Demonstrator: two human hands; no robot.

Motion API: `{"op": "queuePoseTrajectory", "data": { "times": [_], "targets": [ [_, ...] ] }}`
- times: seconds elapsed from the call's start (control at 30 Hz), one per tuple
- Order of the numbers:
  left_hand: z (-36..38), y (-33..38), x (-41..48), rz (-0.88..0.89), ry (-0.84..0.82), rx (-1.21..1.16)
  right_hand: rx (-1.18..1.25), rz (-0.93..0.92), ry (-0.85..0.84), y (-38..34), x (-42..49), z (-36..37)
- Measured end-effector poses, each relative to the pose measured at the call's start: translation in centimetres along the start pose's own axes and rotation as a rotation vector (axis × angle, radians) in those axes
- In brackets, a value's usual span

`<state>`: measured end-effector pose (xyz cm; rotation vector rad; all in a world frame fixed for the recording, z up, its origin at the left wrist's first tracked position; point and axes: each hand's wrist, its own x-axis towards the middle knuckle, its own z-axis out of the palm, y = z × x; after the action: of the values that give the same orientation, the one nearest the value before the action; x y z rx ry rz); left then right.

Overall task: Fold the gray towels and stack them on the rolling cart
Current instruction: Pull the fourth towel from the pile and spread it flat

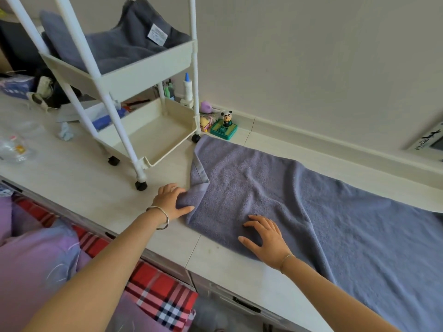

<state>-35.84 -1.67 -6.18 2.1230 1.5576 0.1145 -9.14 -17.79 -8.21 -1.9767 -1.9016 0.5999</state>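
A long gray-blue towel [311, 212] lies spread over the pale counter [84, 183], running from the cart's foot to the lower right. My left hand [171, 202] pinches the towel's near left corner, which is bunched and turned over. My right hand [266, 238] rests flat with fingers spread on the towel's near edge. The white rolling cart [134, 75] stands at the upper left. Folded gray towels [115, 41] fill its upper tray, one showing a white label. Its lower tray [153, 137] holds no towels.
Small toys, a panda figure [225, 123] among them, sit by the wall behind the towel. Bottles and pens stand behind the cart. Clutter and a plastic bag [14, 147] lie at far left. Plaid and purple bedding [72, 271] sits below the counter edge.
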Motion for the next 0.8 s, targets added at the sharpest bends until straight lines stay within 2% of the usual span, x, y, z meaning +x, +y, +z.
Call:
{"op": "queuePoseTrajectory", "data": {
  "times": [0.13,0.3,0.47,0.53,0.6,0.67,0.73,0.8],
  "targets": [
    [-0.5,0.1,-0.1,0.033,0.012,-0.2,0.009,-0.014,-0.022,-0.4,0.4,0.2],
    [-2.0,1.0,-0.2,0.145,-0.081,-0.016,0.041,-0.008,-0.021,-0.4,0.8,0.2],
    [-2.5,1.9,-0.5,0.09,-0.159,-0.107,0.067,0.01,-0.013,-0.6,1.3,0.2],
    [-2.8,2.6,-0.8,0.016,-0.144,-0.255,0.075,0.016,-0.013,-0.7,1.5,0.2],
    [-3.4,3.5,-1.2,-0.052,-0.117,-0.557,0.099,0.016,-0.009,-0.8,1.6,0.1],
    [-4.6,3.4,-1.1,-0.105,0.002,-0.672,0.133,0.004,0.024,-0.8,1.8,0.1],
    [-5.6,2.2,-0.8,-0.132,0.092,-0.553,0.135,-0.013,0.1,-0.9,2.2,-0.1],
    [-6.2,0.7,-1.0,-0.209,0.029,-0.091,0.086,-0.022,0.158,-1.0,2.6,-0.4]
  ]
}}
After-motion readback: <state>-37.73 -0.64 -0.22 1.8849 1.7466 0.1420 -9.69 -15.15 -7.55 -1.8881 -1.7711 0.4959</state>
